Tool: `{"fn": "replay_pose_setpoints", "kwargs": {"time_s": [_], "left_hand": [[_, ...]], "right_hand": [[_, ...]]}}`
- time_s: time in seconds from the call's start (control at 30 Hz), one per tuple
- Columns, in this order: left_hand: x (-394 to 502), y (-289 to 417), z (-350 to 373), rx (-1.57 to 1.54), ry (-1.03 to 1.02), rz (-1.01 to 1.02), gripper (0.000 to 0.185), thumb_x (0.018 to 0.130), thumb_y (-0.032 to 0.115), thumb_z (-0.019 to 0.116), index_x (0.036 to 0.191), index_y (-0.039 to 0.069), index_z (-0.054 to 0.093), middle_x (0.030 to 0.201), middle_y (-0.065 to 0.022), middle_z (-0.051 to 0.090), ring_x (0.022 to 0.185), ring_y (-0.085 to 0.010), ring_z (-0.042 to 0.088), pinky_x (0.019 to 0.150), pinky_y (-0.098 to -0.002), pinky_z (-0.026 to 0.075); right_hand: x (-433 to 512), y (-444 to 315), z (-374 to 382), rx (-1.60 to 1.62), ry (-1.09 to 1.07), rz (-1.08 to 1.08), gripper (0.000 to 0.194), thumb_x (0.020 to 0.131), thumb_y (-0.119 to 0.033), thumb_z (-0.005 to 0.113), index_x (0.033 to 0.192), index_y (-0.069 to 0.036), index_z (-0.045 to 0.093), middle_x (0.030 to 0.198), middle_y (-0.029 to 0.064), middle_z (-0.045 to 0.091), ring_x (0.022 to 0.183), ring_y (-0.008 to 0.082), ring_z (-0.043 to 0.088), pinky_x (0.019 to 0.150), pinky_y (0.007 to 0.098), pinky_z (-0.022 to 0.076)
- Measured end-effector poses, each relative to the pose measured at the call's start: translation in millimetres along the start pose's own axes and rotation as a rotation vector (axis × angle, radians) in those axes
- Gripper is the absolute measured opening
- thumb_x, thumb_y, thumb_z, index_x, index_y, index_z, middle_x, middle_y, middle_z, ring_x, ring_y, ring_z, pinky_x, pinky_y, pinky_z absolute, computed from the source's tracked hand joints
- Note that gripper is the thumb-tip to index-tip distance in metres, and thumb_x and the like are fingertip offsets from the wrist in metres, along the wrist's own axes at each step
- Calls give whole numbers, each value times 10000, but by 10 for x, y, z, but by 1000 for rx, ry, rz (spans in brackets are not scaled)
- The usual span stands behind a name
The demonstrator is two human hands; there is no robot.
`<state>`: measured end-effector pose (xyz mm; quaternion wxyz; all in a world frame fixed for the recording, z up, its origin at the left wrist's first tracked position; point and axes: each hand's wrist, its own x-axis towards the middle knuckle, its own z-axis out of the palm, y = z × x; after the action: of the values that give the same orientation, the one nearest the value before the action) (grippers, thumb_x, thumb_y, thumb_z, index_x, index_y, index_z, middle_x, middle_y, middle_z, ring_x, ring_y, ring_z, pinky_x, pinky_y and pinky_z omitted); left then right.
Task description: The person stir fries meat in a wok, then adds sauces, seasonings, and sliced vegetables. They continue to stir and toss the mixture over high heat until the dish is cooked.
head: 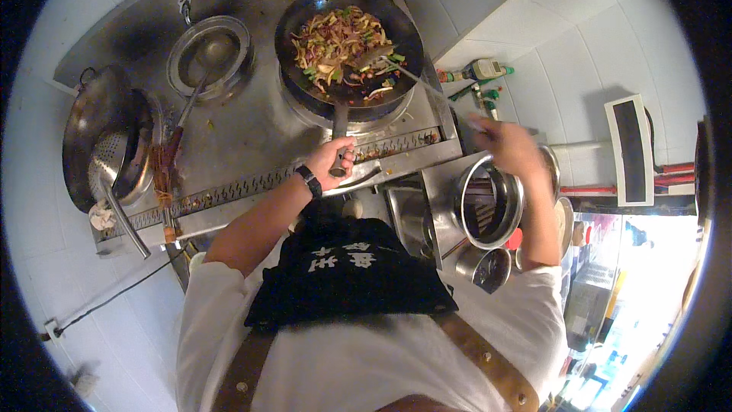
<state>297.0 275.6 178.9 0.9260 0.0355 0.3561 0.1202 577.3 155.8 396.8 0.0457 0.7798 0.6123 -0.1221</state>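
Note:
A steel wok rests on the round burner ring of the stove, holding a mix of sliced food with green pieces. My left hand, with a dark watch on its wrist, grips the wok's handle near its end. Out to the right of the stove, my right hand is closed around the grip of a long-handled ladle or spatula. That hand is slightly blurred. The utensil's head lies in the food at the right side of the wok.
Left of the wok, a ladle stands in a round metal pot. Another wok and a perforated skimmer are at the far left. A slotted drain runs along the stove's front. Metal bowls and bottles stand at right.

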Motion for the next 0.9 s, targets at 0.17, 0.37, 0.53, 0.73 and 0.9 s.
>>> {"fn": "replay_pose_setpoints", "kwargs": {"time_s": [0.17, 0.37, 0.53, 0.73, 0.9], "left_hand": [[-19, 12, -32, 4, 1, -6, 194, 895, 250, 642, 847, 105, 522, 683, 33, 472, 540, -55, 431, 475, -182, 367], [-12, 7, -22, -15, -6, 20, 175, 897, 206, 640, 841, 85, 527, 676, 25, 476, 557, -59, 436, 479, -167, 378], [-23, 8, -19, -13, 11, 35, 181, 897, 221, 644, 846, 88, 532, 664, 34, 474, 554, -60, 440, 478, -173, 386], [2, -3, -13, -3, 24, 38, 199, 893, 235, 649, 842, 88, 525, 663, 25, 468, 569, -64, 440, 490, -181, 381], [-14, -7, -5, -5, 14, 41, 201, 894, 230, 645, 839, 82, 520, 662, 26, 465, 569, -66, 438, 497, -183, 373]], "right_hand": [[-154, 68, -237, -130, -110, 39, 400, 858, -212, 607, 1257, -188, 605, 864, 217, 664, 810, 378, 647, 742, 455, 497], [631, 262, 882, 165, 135, -170, 437, 886, -207, 575, 1313, -117, 538, 816, 224, 646, 741, 389, 628, 698, 448, 474], [712, 279, 1142, 933, 5, 235, 446, 937, -244, 538, 1360, -108, 509, 716, 52, 595, 544, 163, 537, 537, 345, 471], [925, 26, 1478, 1960, -465, 480, 338, 977, -266, 447, 1298, -173, 504, 714, -27, 523, 456, 45, 347, 391, 202, 272], [816, 72, 1163, 1349, -311, 443, 489, 970, -241, 473, 1449, -200, 383, 661, -9, 522, 436, 49, 365, 357, 206, 258]]}}
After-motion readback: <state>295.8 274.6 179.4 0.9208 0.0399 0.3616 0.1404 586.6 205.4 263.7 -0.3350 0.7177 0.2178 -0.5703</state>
